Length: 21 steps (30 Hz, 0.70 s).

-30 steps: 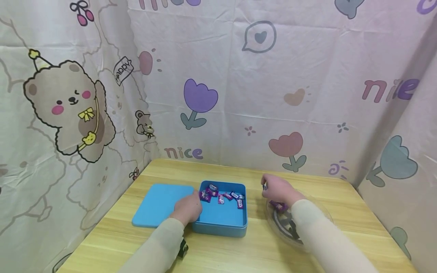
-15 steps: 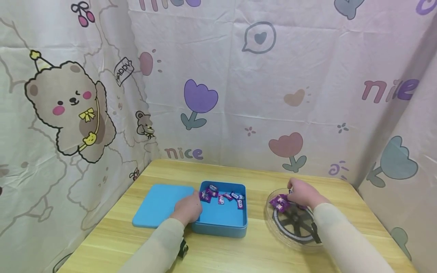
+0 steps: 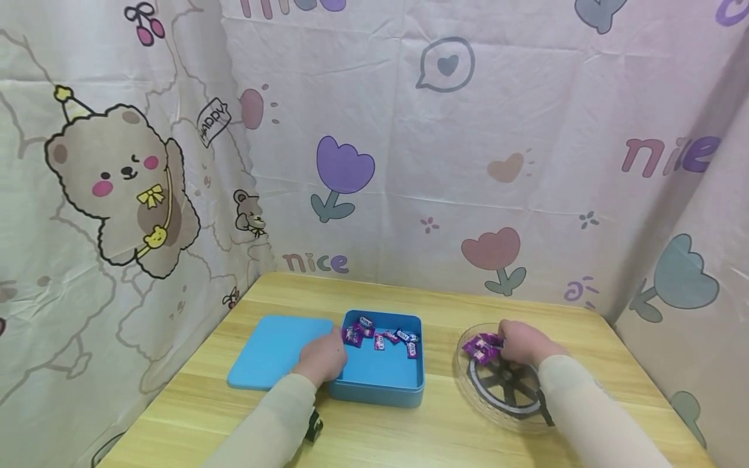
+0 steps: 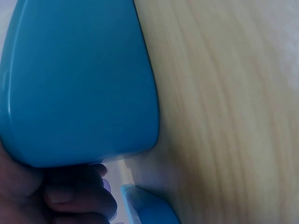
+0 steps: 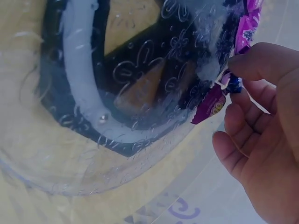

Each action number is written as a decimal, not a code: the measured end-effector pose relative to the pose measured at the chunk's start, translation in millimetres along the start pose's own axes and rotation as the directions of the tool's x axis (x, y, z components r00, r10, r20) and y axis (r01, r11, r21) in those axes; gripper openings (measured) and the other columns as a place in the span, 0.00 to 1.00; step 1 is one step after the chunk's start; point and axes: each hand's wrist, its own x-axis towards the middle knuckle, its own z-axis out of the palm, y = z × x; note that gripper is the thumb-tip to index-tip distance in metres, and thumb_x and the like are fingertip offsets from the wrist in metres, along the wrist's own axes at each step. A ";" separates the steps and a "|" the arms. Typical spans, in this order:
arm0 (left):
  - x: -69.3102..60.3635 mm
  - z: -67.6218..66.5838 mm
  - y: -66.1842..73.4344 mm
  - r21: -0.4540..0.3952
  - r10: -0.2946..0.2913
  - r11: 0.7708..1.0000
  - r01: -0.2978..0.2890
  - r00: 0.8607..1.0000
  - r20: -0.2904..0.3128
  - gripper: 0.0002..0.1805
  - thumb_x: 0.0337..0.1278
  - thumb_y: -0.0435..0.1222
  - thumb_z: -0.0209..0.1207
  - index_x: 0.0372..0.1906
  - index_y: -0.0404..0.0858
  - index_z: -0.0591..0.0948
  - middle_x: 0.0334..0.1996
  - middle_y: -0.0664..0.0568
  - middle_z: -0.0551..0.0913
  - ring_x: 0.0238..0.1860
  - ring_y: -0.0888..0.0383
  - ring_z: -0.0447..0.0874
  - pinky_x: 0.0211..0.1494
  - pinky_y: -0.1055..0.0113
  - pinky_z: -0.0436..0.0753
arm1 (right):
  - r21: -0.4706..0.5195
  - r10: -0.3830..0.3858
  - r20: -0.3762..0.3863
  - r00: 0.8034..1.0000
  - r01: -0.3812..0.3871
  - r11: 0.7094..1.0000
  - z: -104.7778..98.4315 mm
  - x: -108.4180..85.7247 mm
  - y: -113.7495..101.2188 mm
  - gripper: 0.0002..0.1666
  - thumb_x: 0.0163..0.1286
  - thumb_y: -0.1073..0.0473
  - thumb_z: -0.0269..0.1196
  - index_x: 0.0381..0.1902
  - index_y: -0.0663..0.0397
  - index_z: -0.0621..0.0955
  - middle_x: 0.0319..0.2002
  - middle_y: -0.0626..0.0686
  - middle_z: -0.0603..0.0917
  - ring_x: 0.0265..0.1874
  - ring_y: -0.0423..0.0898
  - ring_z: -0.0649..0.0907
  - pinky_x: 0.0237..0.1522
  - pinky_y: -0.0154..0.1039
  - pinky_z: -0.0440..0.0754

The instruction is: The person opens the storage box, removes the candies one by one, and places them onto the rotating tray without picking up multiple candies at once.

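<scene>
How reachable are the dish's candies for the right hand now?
Likely yes: the right hand seems to pinch one of the candies, and the lidless dish leaves the way free.

A right hand (image 3: 523, 344) pinches a candy (image 5: 233, 84) over a dish (image 3: 462, 374), whose base spreads before the grip and to its left; more candies (image 3: 481, 349) lie in it, just left of the fingers. Well to that hand's left, a box (image 3: 383, 372) stands against the left hand (image 3: 324, 356), on its right, with a cluster of candies inside toward the far wall. A lid (image 3: 275, 351) lies left of the left hand on the table (image 3: 433, 422). A curtain (image 3: 404, 260) hangs behind both hands.
</scene>
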 end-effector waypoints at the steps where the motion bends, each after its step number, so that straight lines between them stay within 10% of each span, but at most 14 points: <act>1: 0.0 0.1 0.1 -0.004 -0.001 1.000 0.001 1.000 0.000 0.33 0.73 0.36 0.50 0.76 0.27 0.59 0.69 0.33 0.71 0.55 0.43 0.77 0.57 0.38 0.77 | -0.011 -0.002 0.001 1.000 0.002 1.000 1.2 1.0 0.2 0.15 0.51 0.71 0.66 0.38 0.60 0.78 0.30 0.52 0.79 0.31 0.49 0.78 0.43 0.54 0.82; 21: -0.9 -0.7 0.8 -0.004 0.007 1.000 -0.007 1.000 0.004 0.33 0.73 0.36 0.50 0.76 0.26 0.59 0.71 0.35 0.69 0.61 0.42 0.75 0.59 0.38 0.76 | 0.018 -0.014 0.029 0.999 0.013 1.000 -7.5 -4.3 -4.6 0.16 0.55 0.69 0.68 0.41 0.59 0.78 0.31 0.51 0.79 0.31 0.49 0.79 0.41 0.52 0.83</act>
